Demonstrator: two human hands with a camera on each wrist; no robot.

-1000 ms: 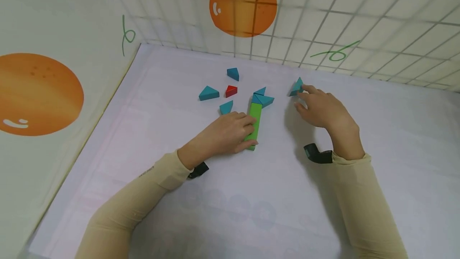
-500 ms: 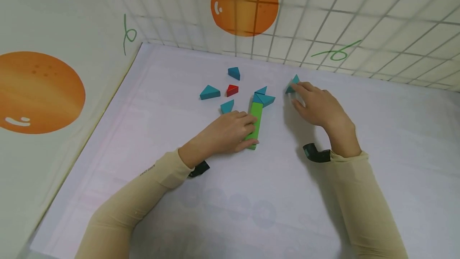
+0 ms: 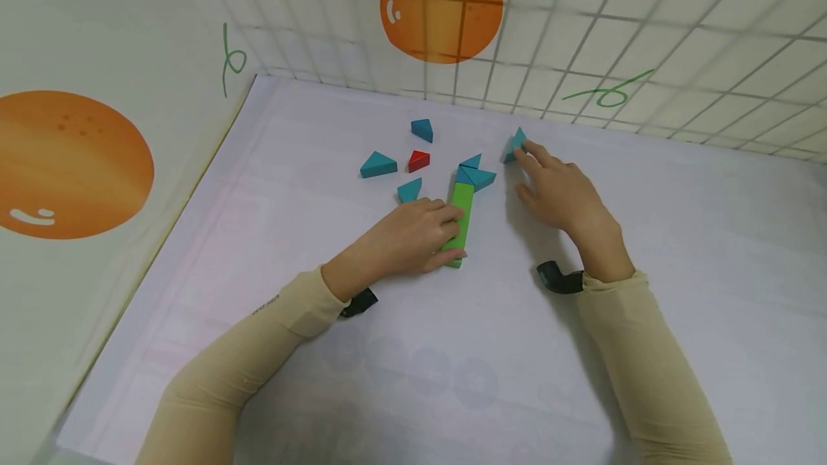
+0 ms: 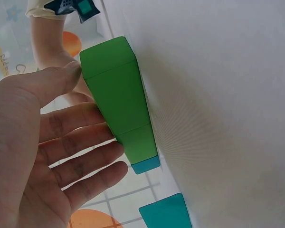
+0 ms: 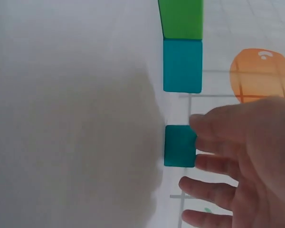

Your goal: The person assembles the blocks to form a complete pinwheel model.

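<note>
Teal triangular block (image 3: 515, 146) against its loosely spread fingertips, apparently unpinched, the right hand (image 3: 561, 192) has moved it closer to the long green rectangular bar (image 3: 462, 199), beyond its far right, seemingly tightening the arrangement, while the left hand (image 3: 408, 237) rests relaxed, ungripping fingers on that bar.

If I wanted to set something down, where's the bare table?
Bare tabletop lies between the left sleeve and right sleeve, nearer than the green bar. More lies outside the right sleeve. It's crowded around the red block, with blue triangular blocks close about it, and where the left hand touches the green bar.
</note>
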